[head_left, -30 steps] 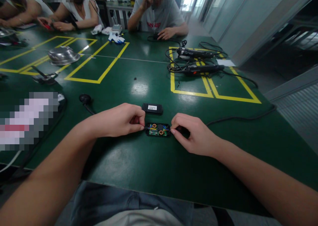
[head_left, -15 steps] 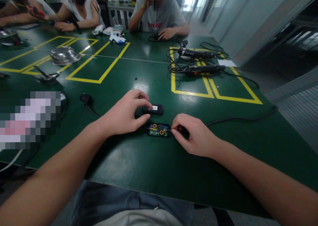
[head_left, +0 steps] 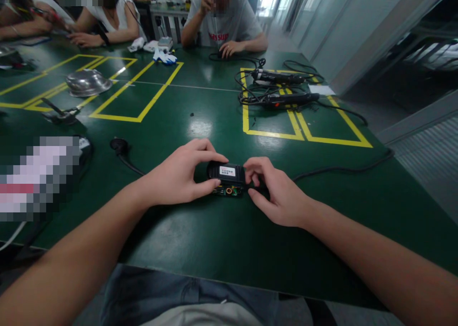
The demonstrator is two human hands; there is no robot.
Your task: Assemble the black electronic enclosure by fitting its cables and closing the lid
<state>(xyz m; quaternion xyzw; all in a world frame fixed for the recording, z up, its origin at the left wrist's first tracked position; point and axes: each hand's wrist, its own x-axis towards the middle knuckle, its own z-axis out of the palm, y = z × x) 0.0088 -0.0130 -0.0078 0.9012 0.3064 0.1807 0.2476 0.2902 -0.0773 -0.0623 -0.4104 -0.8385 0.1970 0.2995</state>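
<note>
My left hand (head_left: pixel 182 173) grips a black ribbed plastic cover (head_left: pixel 214 171) with a white label, its thumb on the near edge and fingertips on the far edge. The cover is over the rear part of a small open case with a green circuit board (head_left: pixel 222 191) and a copper coil; the board's near strip still shows. At the right end of cover and case, my right hand (head_left: pixel 274 187) has its thumb and curled fingers apart, with nothing seen held. Whether its fingertips touch the cover is unclear. A black cable (head_left: pixel 343 167) runs right from behind this hand.
A black plug (head_left: pixel 119 145) lies left of my left hand, near a blurred-out object (head_left: pixel 39 173). Two black corded tools (head_left: pixel 289 99) lie in yellow-taped areas at the back right. A metal bowl (head_left: pixel 88 82) and gloves (head_left: pixel 164 57) are farther off. A co-worker (head_left: pixel 229 25) sits opposite.
My left hand has taken the black cover from behind the circuit board and brought it toward me, over the board. My right hand's pinch at the board's right end has opened.
</note>
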